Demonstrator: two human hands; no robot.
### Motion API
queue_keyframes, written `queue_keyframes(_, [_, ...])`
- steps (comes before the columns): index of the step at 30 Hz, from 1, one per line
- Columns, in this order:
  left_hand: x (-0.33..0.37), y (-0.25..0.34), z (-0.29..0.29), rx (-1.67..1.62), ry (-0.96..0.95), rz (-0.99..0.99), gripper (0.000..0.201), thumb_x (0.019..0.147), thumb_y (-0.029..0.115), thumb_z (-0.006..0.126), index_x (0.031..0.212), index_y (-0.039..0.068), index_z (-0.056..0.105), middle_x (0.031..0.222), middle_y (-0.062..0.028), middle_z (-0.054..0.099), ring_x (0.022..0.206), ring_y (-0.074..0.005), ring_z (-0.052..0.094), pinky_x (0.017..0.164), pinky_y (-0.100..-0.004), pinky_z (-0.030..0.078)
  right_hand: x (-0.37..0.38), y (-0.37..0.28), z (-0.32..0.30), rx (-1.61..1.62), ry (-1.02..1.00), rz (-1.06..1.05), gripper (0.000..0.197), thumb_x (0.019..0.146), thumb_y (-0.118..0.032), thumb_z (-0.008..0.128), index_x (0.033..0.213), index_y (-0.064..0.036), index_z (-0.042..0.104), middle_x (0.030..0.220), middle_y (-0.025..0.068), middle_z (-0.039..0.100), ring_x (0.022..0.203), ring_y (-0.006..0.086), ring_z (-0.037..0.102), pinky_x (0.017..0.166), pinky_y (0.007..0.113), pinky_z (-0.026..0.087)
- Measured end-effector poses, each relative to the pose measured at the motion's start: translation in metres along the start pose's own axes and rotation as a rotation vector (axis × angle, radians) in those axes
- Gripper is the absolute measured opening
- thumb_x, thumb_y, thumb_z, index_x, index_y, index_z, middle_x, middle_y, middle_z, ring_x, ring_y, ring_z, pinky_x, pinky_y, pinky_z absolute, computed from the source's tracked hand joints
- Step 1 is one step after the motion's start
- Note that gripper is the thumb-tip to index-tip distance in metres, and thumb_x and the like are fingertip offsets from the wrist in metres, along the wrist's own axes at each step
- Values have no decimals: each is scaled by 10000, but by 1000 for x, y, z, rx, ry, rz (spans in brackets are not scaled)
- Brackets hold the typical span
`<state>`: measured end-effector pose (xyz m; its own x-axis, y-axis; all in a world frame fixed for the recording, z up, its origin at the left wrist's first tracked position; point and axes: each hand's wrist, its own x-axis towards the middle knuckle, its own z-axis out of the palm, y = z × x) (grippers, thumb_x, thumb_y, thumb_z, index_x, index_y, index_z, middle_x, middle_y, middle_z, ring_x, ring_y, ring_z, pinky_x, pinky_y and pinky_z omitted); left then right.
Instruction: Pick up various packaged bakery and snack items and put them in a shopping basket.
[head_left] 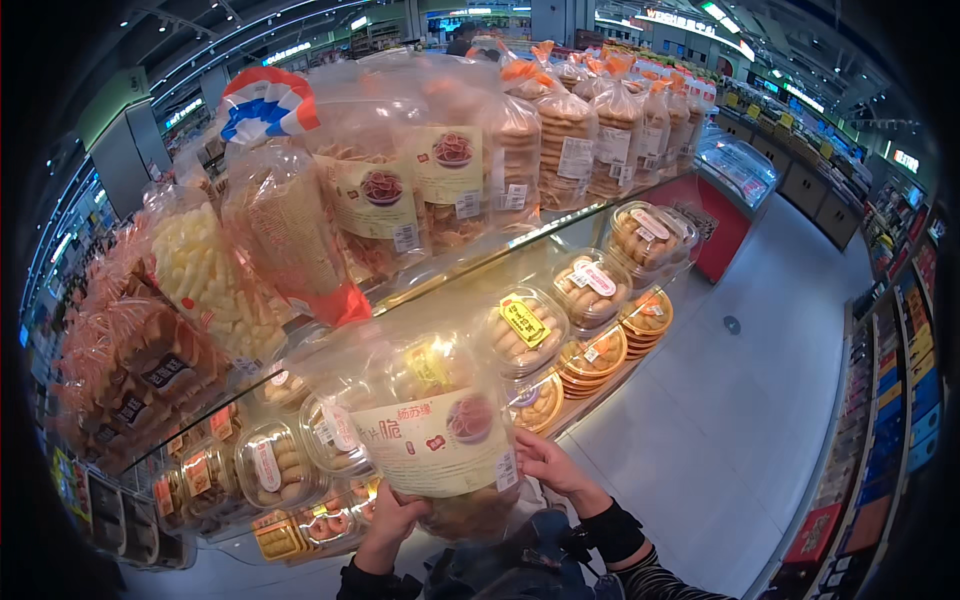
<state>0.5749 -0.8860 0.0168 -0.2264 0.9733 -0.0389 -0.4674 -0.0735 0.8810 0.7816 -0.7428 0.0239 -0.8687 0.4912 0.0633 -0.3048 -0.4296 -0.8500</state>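
Low in front of me I hold a large clear plastic snack bag (pixel 440 455) with a cream label picturing a bowl of reddish crisps. My left hand (pixel 398 512) grips its lower left corner, thumb on the front. On the right edge, my right hand (pixel 552 465) is closed on the plastic, with some fingers hidden behind it. Similar bags of crisps (pixel 375 200) stand on the shelf top just beyond. Through the bag's clear upper part, a round tub with a yellow label (pixel 430 365) shows.
Clear tubs of pastries (pixel 590 285) and orange-rimmed trays (pixel 595 360) fill the shelf below. Bagged round biscuits (pixel 565 150) line the top, with a bag of pale yellow puffs (pixel 205 270) at left. Grey floor (pixel 700 400) runs right, beside stocked shelves (pixel 880 400).
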Motion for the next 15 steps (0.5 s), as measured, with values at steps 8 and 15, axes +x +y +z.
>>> queue_keyframes(8, [43, -12, 48, -95, 198, 258, 720, 548, 147, 765, 1111, -55, 363, 1019, -104, 517, 898, -184, 528, 758, -290, 438, 39, -86, -94, -130, -44, 39, 424, 808, -167, 473, 1160, 34, 349, 1088, 141, 476, 976, 206, 505, 776, 298, 451])
queue_keyframes(15, [58, -30, 71, -4, 376, 407, 800, 555, 232, 762, 1161, -35, 313, 1051, -107, 497, 921, -204, 520, 788, -314, 433, 82, -270, -142, -633, -166, -324, 295, 786, -43, 494, 1069, 30, 452, 1001, 123, 529, 928, 189, 525, 778, 280, 443])
